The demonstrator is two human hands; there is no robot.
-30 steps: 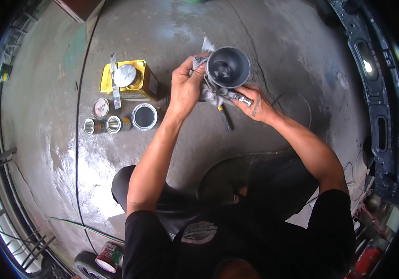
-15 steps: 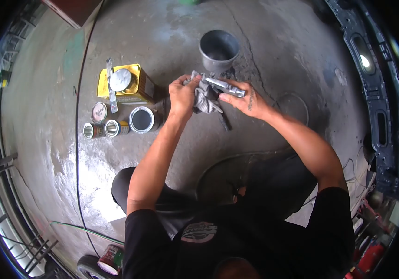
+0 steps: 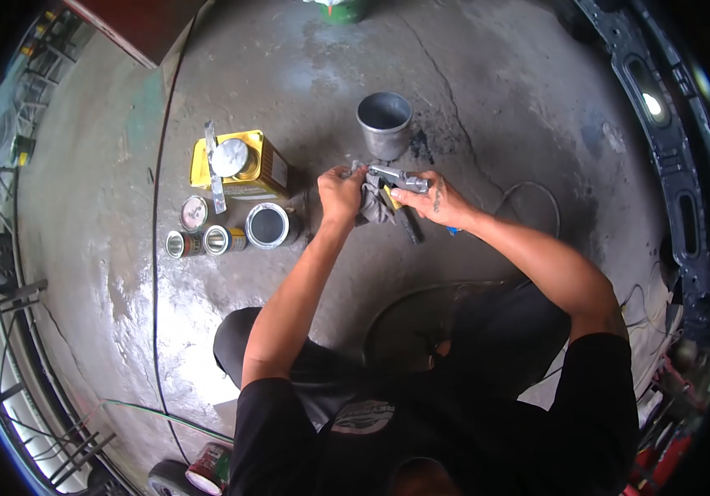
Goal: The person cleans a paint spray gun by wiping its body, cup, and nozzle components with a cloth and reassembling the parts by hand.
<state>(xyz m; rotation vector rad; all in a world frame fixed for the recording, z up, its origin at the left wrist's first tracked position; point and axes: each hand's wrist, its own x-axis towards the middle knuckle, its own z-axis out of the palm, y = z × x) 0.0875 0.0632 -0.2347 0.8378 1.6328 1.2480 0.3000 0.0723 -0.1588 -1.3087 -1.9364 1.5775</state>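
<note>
My left hand point(image 3: 340, 197) is closed around a crumpled grey rag point(image 3: 376, 207), pressing it to the tip of a silver metal spray gun point(image 3: 405, 179). The rag hangs below my fingers. My right hand point(image 3: 436, 202) grips the other end of the gun, its thumb along the lower side. Just beneath the gun a small yellow part point(image 3: 390, 197) shows, too hidden to name. A dark stick-like thing point(image 3: 409, 225) lies on the floor below the rag. Beyond my hands stands a grey metal cup point(image 3: 385, 136).
Left of my hands stand a yellow rectangular can point(image 3: 266, 169) with a flat metal strip point(image 3: 214, 169) across its top, an open can of dark paint point(image 3: 269, 226) and several smaller tins point(image 3: 217, 240). A hose point(image 3: 157, 281) crosses the floor. A dark metal panel point(image 3: 667, 165) stands at right.
The whole view has shifted, so the floor things appear lower. My hands keep the rag against the gun, which is turned slightly flatter. The yellow part beneath it now shows.
</note>
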